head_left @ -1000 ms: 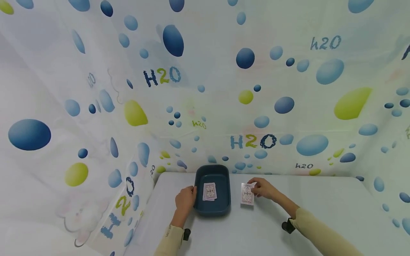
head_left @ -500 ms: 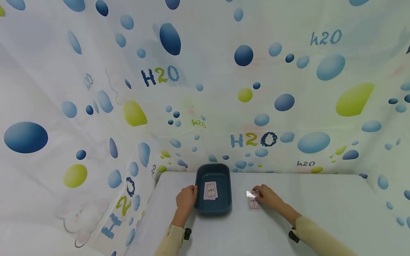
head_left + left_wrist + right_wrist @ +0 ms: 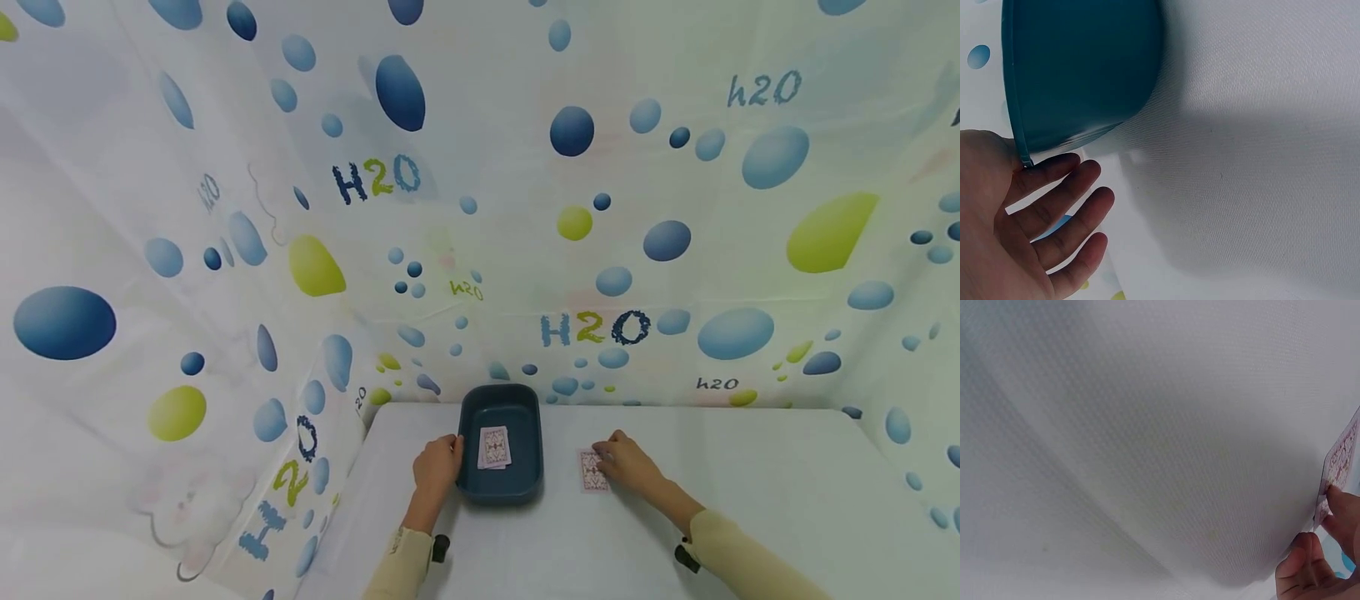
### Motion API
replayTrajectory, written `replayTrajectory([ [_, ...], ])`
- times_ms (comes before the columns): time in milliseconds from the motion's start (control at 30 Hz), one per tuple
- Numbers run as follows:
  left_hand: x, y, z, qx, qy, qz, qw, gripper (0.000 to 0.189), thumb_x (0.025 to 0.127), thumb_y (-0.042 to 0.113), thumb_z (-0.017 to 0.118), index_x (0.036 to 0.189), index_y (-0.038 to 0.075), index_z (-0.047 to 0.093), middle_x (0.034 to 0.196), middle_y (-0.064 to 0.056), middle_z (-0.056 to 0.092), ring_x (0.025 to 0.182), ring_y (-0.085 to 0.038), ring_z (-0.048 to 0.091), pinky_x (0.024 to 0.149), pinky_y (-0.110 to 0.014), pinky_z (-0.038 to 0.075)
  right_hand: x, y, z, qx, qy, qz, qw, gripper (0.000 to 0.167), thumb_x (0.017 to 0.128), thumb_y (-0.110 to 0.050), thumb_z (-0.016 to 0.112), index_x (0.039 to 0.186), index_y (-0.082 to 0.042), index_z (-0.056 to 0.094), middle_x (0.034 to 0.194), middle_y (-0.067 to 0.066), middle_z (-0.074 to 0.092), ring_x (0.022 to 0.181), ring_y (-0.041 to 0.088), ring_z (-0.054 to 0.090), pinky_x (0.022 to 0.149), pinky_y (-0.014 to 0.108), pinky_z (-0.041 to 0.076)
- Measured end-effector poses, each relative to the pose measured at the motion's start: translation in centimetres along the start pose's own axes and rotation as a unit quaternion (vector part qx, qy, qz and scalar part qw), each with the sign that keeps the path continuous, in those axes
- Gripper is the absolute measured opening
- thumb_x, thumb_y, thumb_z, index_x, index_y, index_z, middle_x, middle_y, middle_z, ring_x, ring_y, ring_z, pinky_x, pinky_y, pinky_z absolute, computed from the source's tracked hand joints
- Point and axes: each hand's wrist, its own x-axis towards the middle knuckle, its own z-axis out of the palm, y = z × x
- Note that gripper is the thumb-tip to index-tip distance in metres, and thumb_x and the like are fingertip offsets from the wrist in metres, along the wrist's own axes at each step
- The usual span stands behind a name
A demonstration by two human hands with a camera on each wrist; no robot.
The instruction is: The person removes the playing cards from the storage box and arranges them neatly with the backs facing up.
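A dark teal plastic basin (image 3: 501, 493) stands on the white table, with a small pile of patterned-back playing cards (image 3: 494, 447) lying inside. My left hand (image 3: 437, 463) pinches the basin's left rim. In the left wrist view the basin wall (image 3: 1085, 75) fills the upper left; the thumb is hidden behind the rim and the other fingers (image 3: 1079, 215) spread below it, outside. Right of the basin, my right hand (image 3: 628, 463) holds a playing card (image 3: 594, 471), back up, low over the table. The right wrist view shows the thumb on the face of this card (image 3: 1340, 464) at its edge.
The white tabletop (image 3: 735, 475) extends to the right and front of the hands. Behind it hangs a white curtain (image 3: 517, 250) printed with blue and green drops, which also closes in the left and right sides.
The right hand has brought the playing card slightly right and toward me, and the card now lies flatter. Its glare has faded. The left hand and the basin stay in place.
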Motion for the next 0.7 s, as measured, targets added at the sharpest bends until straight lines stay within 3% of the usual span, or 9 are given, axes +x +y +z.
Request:
replayTrajectory([
  [133,-0.1,-0.1,0.0,-0.004,-0.002,-0.005,1.0,0.03,0.101,0.031,0.058,0.092,0.007,0.074,0.08,-0.007,0.072,0.063,-0.018,0.058,0.059,-0.037,0.048,0.0,0.1,0.0,-0.004,0.003,-0.001,1.0,0.032,0.089,-0.012,0.073,0.117,0.003,0.07,0.099,0.013,0.061,0.087,0.022,0.061,0.078,0.041,0.053],
  [333,-0.1,-0.2,0.1,-0.009,0.007,0.002,0.9999,0.03,0.101,0.03,0.058,0.089,0.007,0.073,0.077,-0.006,0.07,0.061,-0.017,0.055,0.056,-0.036,0.045,0.9,-0.7,-0.9,-0.011,0.03,-0.016,0.9994,0.041,0.094,-0.018,0.07,0.125,0.007,0.062,0.112,0.022,0.064,0.104,0.037,0.065,0.092,0.05,0.052],
  [700,0.2,-0.1,0.4,-0.017,0.006,-0.004,0.9998,0.03,0.101,0.031,0.058,0.091,0.008,0.073,0.078,-0.007,0.071,0.061,-0.018,0.056,0.058,-0.037,0.047,4.7,-6.3,-2.2,-0.031,0.021,-0.034,0.9987,0.05,0.095,-0.03,0.069,0.133,0.001,0.058,0.133,0.023,0.06,0.124,0.04,0.058,0.103,0.053,0.046],
])
